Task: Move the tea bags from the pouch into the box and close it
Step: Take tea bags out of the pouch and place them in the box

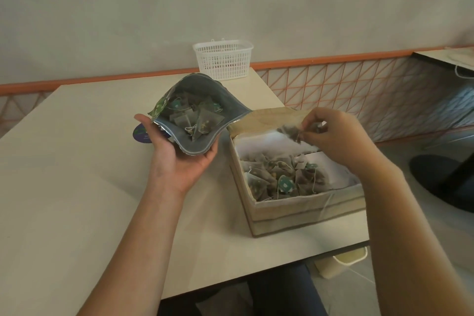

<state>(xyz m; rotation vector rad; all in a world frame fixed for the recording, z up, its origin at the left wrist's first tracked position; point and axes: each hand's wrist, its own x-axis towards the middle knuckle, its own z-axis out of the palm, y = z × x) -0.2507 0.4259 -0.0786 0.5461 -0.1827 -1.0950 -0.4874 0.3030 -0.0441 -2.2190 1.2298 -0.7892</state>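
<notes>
The right hand (pixel 331 136) pinches a blurred tea bag (pixel 292 133) in its fingers (pixel 306 124) above the open box (pixel 305 210). The left hand (pixel 179 156) cups the gaping pouch (pixel 197 115) from beneath, fingers curled around it. Tea bags lie in both; the box flap is partly hidden behind the right hand. The box stands on the table (pixel 77 187).

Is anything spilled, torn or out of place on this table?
Nothing stands out. The pouch is held open in the left hand, its tea bags inside. The right hand pinches one tea bag over the open box, where the others lie. None lie on the table.
</notes>
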